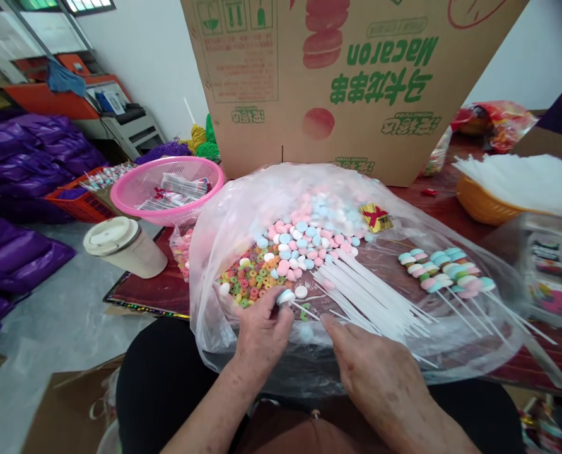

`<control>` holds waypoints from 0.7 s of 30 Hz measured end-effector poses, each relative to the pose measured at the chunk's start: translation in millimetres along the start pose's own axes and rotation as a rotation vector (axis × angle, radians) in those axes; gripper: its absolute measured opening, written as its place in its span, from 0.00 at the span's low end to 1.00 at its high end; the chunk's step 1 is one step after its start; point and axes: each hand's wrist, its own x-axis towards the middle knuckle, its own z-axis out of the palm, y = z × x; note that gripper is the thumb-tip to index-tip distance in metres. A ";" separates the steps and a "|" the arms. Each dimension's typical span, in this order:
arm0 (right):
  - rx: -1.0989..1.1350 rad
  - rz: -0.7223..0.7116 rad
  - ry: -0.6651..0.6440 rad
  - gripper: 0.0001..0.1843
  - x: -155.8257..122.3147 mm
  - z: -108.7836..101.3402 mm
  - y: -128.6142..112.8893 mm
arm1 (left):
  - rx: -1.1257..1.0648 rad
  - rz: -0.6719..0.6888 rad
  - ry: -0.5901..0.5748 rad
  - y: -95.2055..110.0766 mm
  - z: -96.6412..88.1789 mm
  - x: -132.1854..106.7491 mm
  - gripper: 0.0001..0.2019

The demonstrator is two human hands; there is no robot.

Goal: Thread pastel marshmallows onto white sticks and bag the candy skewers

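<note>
Between the thumb and forefinger of my left hand (264, 331) is a small round white-and-blue marshmallow (286, 297). My right hand (378, 362) pinches a thin white stick (309, 313) that runs up to this marshmallow. Under both hands lies a clear plastic sheet (304, 366). Beyond my left hand are colourful gummy rings (247, 280) and a heap of pink, white and blue marshmallows (304, 243). Loose white sticks (370, 293) lie in a bundle past my right hand. Farther right rest several finished marshmallow skewers (444, 271).
Behind the sheet stands a large cardboard box (318, 94). At left are a pink basket (167, 217) with printed packets and a lidded cup (127, 246). On the right stands an orange basket (479, 202) of white sticks beside a clear bag (552, 271).
</note>
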 end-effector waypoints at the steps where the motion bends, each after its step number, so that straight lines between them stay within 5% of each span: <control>1: -0.014 0.005 -0.004 0.22 -0.7 -0.2 -1.7 | 0.040 0.050 0.018 -0.4 0.8 -1.8 0.14; 8: 0.124 0.054 0.022 0.16 -5.0 16.4 -12.3 | 0.042 0.241 0.108 5.8 27.0 -28.8 0.13; 11: 0.275 0.097 -0.028 0.14 -2.9 30.4 -1.2 | 0.033 0.297 -0.101 11.6 28.9 -33.4 0.16; 15: 0.521 0.137 0.036 0.12 -5.2 49.0 31.0 | 0.327 0.011 -0.265 9.2 4.5 -6.5 0.24; 17: 0.544 0.188 0.075 0.13 -9.1 53.2 39.3 | 0.517 -0.058 -0.285 2.9 -6.6 13.2 0.17; 21: 0.569 0.165 -0.002 0.15 -14.6 51.0 28.2 | 0.747 0.022 -0.460 -10.5 -5.0 38.4 0.10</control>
